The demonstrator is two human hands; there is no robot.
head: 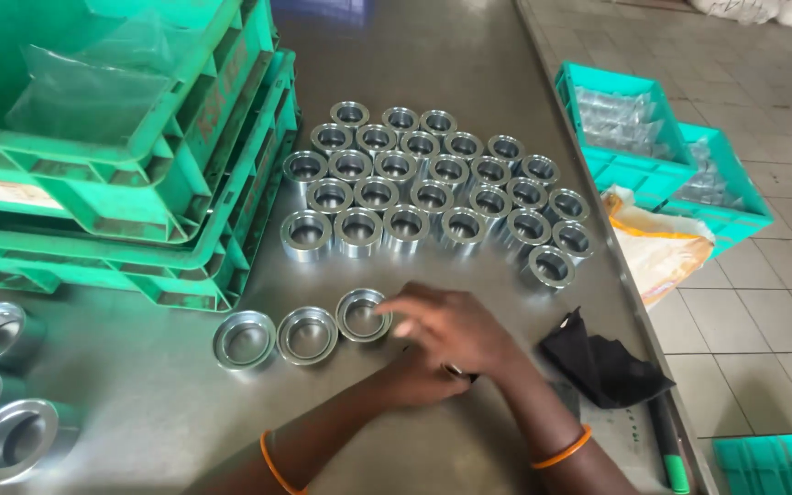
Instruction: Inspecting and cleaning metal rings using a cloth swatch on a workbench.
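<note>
Right hand: fingers blurred, loosely curled, tips laid on rim of a shallow round silver metal cup, rightmost in a row of 3 on the steel table. Left hand is tucked beneath the right; finger state can't be told. Cup is seen open side up, shiny.

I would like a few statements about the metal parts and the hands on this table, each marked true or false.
1. Three shallow metal cups lie in a row near the hands. True.
2. The right hand reaches to the rightmost cup of that row. True.
3. The stacked crates are red. False: they are green.
4. The black cloth lies left of the hands. False: it lies to their right.
5. The left hand is largely hidden under the right one. True.
</note>
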